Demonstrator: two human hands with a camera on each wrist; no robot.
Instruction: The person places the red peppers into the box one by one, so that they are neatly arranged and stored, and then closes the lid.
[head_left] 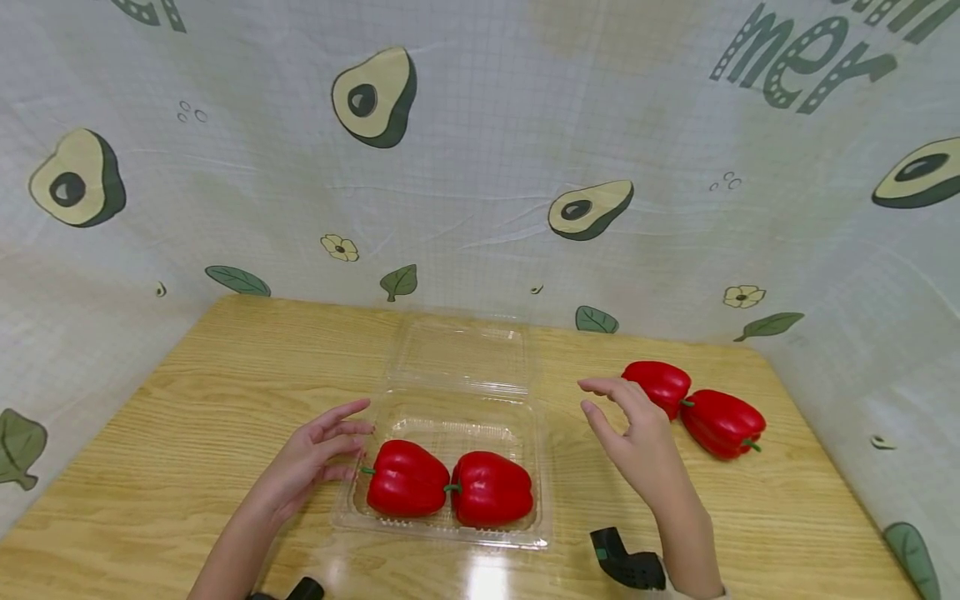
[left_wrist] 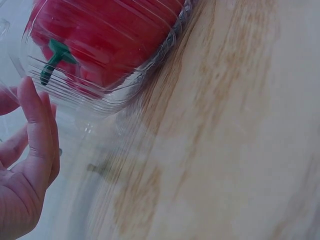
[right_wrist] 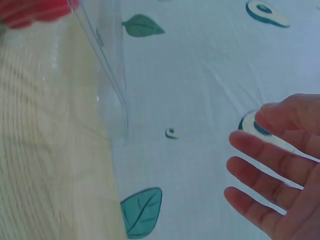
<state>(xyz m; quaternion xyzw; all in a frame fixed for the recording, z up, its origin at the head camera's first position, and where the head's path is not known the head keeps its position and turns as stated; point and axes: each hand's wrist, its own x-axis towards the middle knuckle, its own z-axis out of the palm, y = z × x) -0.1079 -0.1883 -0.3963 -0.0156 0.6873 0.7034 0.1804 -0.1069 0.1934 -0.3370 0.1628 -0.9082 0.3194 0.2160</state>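
Observation:
A clear plastic clamshell box [head_left: 540, 508] lies with its lid [head_left: 461, 354] folded back, away from me. Two red bell peppers sit side by side in its near half, a left one [head_left: 407, 479] and a right one [head_left: 492, 490]. My left hand [head_left: 303, 458] is at the box's left side, fingers loosely bent; in the left wrist view its fingertips [left_wrist: 29, 87] are right at the ribbed plastic wall by a green stem [left_wrist: 56, 60]. My right hand [head_left: 633, 433] hovers right of the box, fingers spread and holding nothing, overlapping a farther pepper in the head view.
Two more red peppers, one farther back [head_left: 660, 385] and one nearer [head_left: 722, 423], lie on the right of the wooden table [head_left: 247, 375]. A cloth printed with avocados [head_left: 480, 167] hangs behind and at both sides. Black wrist mounts [head_left: 630, 562] show at the bottom.

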